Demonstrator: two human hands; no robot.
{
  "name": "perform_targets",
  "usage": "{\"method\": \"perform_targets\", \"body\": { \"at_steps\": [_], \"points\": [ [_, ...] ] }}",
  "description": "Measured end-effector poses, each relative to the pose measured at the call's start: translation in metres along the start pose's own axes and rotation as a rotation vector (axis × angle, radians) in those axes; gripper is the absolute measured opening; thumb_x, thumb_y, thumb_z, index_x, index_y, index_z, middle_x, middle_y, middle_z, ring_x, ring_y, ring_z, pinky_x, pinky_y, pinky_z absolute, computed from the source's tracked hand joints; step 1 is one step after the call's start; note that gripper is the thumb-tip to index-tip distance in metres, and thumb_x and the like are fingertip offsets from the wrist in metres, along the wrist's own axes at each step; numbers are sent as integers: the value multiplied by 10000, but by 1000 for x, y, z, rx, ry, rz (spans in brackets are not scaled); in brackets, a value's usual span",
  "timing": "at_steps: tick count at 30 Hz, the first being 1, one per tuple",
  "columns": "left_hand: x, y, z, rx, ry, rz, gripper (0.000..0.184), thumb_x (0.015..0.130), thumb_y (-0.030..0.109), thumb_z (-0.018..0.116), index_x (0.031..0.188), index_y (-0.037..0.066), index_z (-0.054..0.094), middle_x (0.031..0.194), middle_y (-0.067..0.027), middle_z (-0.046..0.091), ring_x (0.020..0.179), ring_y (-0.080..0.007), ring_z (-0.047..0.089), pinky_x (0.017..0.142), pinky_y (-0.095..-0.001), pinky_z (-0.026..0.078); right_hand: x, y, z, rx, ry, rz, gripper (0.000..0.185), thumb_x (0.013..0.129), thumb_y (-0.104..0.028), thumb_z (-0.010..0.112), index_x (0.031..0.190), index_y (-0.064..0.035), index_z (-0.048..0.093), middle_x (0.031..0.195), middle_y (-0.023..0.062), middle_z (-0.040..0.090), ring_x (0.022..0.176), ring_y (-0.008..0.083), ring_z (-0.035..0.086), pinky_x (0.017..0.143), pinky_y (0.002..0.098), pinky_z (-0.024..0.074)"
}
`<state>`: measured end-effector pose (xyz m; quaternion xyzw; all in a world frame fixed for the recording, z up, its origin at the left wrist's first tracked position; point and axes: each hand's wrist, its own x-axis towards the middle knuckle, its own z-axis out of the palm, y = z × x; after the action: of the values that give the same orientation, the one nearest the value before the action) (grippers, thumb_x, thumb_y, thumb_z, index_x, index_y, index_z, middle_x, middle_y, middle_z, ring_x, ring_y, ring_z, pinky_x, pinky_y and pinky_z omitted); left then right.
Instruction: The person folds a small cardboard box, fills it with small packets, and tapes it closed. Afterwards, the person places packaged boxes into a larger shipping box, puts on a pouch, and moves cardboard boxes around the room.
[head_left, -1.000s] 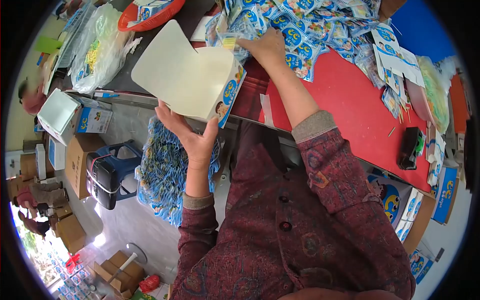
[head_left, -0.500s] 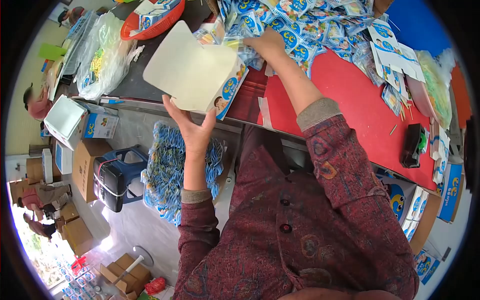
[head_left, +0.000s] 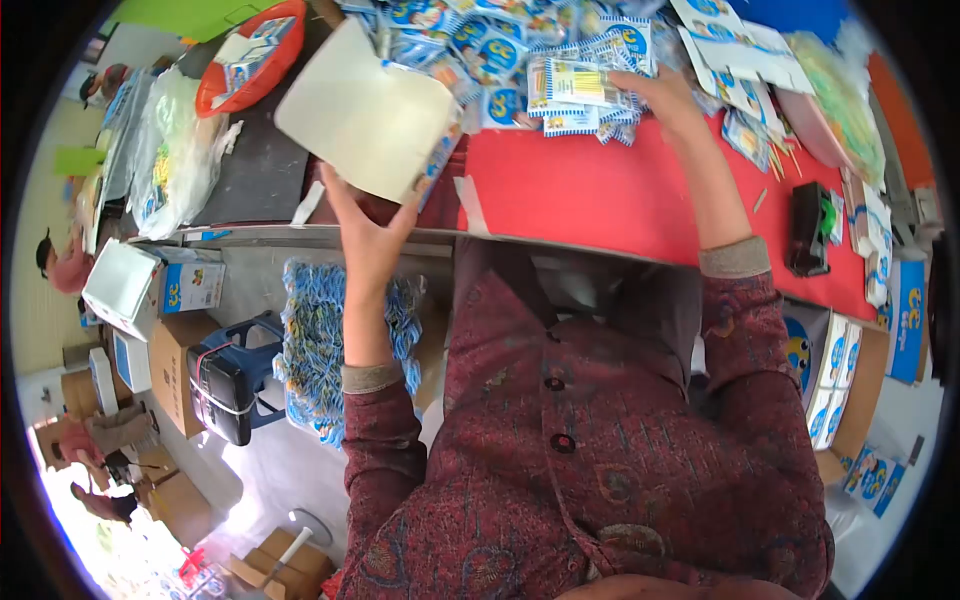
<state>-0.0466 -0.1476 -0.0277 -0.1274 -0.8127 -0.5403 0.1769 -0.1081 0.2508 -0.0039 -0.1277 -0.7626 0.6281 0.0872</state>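
My left hand [head_left: 370, 235] grips the lower edge of an open cardboard box [head_left: 365, 110], thumb on one side and fingers on the other. The box is tilted, its pale inside facing me and a printed blue side at the right. Over the red tabletop, my right hand [head_left: 668, 100] pinches the right end of a small clear packet [head_left: 580, 84] with yellow sticks inside and striped blue ends. Right beneath that packet lie more blue-and-white packets [head_left: 490, 48], part of a heap along the back of the table.
A red basket [head_left: 292, 62] with packets stands at the back left, beside a clear plastic bag [head_left: 190, 150]. At right are flattened printed cartons [head_left: 745, 50], a pink tub [head_left: 815, 120] and a black tape dispenser [head_left: 808, 230]. A stool with a blue woven cover [head_left: 340, 350] stands below.
My right hand has moved right, away from the box, and now pinches a packet over the red surface. The box in my left hand has shifted slightly left and up in view.
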Motion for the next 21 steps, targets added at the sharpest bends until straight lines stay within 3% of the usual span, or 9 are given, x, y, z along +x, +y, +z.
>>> {"method": "perform_targets", "body": {
  "at_steps": [2,4,6,7,8,9,12,14,21],
  "points": [
    [-4,21,-5,337,82,130,1000,739,167,787,1451,-72,127,1489,-246,192,1359,-330,287,1107,-401,266,-25,2,-19,-55,-23,55,519,758,-299,766,1147,-4,591,1007,62,670,895,134,622,709,252,475],
    [-10,70,-8,189,245,178,733,818,101,695,1394,-77,280,1431,-223,329,1293,-308,400,1066,-374,339,-31,27,-43,-141,-36,120,594,778,-398,740,1212,-34,561,1037,49,653,885,103,610,579,194,438],
    [-15,143,-4,-257,311,232,321,907,67,558,1194,-69,514,1217,-194,558,1091,-273,575,894,-331,479,-41,37,-48,-138,96,23,617,790,-415,730,1245,-36,554,1131,69,623,928,129,611,631,231,479],
    [-17,177,-4,-512,262,314,313,906,71,557,1185,-65,515,1207,-191,557,1080,-271,572,887,-330,477,-54,27,-42,-284,248,-38,593,832,-356,705,1286,-17,528,1210,93,587,1028,162,590,766,275,506],
    [-18,204,-6,-725,152,406,306,906,74,556,1177,-62,516,1197,-188,556,1069,-269,569,879,-330,475,-50,41,-52,-288,236,-26,593,832,-356,705,1286,-17,528,1210,93,587,1028,162,590,766,275,506],
    [-18,228,-8,-870,12,476,299,905,77,556,1169,-58,517,1188,-185,555,1057,-266,567,871,-329,473,-35,62,-67,-449,197,-263,749,844,-410,675,1391,-34,329,1316,171,492,1163,306,490,886,425,443],
    [-19,267,-1,-1082,-275,520,277,904,87,553,1143,-48,520,1158,-177,552,1023,-259,559,847,-326,467,-39,58,-67,-533,160,-517,908,854,-379,681,1479,4,145,1417,262,399,1312,416,391,976,509,414],
    [-23,274,6,-1163,-396,497,263,903,94,552,1126,-41,522,1139,-171,550,1001,-254,554,832,-325,463,-73,26,-50,-364,121,-492,532,862,-257,684,1302,-11,515,1258,98,563,1136,183,546,914,304,465],
    [-36,283,21,-1323,-618,423,217,899,117,546,1068,-18,529,1071,-151,543,921,-238,535,777,-319,448,-102,3,-45,-272,175,-371,382,892,-148,643,1255,-51,570,1283,81,564,1180,156,523,972,294,423]
  ]
}}
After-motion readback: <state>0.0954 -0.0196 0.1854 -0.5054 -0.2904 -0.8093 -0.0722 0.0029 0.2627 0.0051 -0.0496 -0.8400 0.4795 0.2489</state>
